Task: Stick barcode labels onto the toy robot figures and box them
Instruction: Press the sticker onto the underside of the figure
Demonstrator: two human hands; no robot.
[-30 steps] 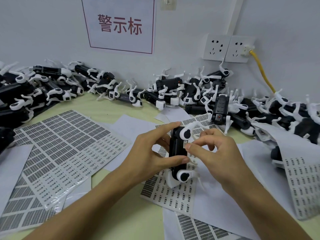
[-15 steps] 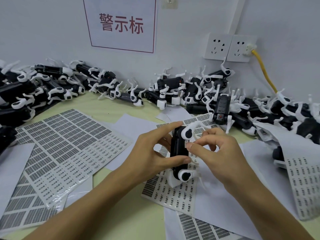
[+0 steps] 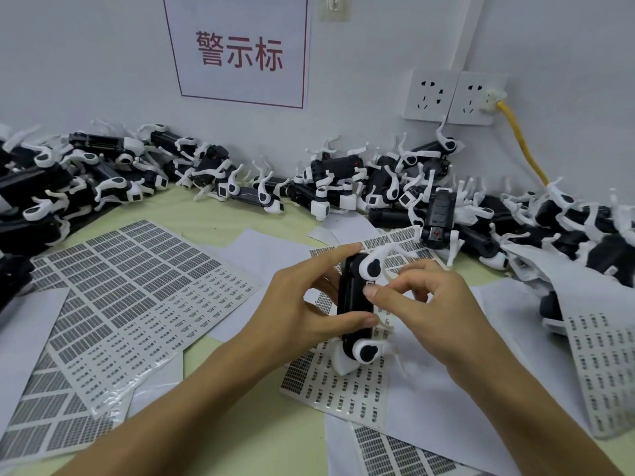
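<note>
Wall sign, sockets, yellow cable

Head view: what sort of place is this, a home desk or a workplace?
Most likely a small factory labelling or packing bench: dozens of identical toy robot figures are heaped along the wall, barcode label sheets cover the table, and a printed wall sign hangs above.
</note>
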